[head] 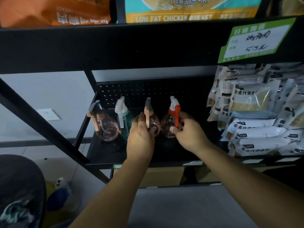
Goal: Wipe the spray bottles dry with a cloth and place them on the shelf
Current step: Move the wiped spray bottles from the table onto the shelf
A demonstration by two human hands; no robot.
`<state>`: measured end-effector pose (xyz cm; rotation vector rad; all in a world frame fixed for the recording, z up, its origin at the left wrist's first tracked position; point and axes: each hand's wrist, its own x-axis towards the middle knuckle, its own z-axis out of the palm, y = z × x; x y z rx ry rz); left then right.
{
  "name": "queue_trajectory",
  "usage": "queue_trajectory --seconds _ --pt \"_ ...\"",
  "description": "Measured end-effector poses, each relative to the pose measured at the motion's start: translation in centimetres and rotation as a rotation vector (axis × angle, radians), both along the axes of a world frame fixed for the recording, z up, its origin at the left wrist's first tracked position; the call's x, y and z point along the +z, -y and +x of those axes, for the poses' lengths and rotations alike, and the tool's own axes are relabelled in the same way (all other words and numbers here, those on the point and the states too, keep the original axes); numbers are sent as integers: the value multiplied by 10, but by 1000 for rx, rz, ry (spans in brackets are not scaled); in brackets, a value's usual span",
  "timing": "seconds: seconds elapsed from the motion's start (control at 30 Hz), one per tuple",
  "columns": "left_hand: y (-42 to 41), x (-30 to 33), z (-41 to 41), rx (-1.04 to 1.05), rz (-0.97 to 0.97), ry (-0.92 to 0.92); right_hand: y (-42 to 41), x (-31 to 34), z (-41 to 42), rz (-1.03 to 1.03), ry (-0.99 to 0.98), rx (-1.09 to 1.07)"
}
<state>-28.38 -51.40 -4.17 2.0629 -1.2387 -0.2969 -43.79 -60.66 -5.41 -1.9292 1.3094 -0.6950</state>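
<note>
A: Four spray bottles stand in a row on the black shelf (pixel 105 153), all upright, in front of the perforated back panel (pixel 131 94). Your left hand (pixel 141 135) is wrapped around the third one, the pink bottle with the peach trigger (pixel 150 119).

B: And your right hand (pixel 187 132)?

A: Its grip is clamped on the pink bottle with the orange trigger (pixel 169 124), the rightmost of the row. Your thumb lies across the front of its body and your fingers curl round the far side, just under the trigger.

B: So both of your grips are closed on bottles?

A: Yes, each on its own bottle. The two bottles you hold stand just beside each other, nearly touching; whether their bases rest on the shelf I cannot tell, since your hands hide them.

B: What of the other two?

A: At the far left stands a pink bottle with a grey and tan sprayer (pixel 105 127), its tube curled inside. Next to it is a teal bottle with a white sprayer (pixel 122 116), partly behind your left hand. To the right of your hands, stacked food packets (pixel 256 119) fill the shelf. A green price tag (pixel 256 40) hangs on the shelf edge above them.
</note>
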Motion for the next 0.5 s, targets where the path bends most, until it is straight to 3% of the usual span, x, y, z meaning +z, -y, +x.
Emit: queue_trajectory --seconds 0.5 --pt "2 0 3 0 17 43 -3 5 0 -19 -30 -4"
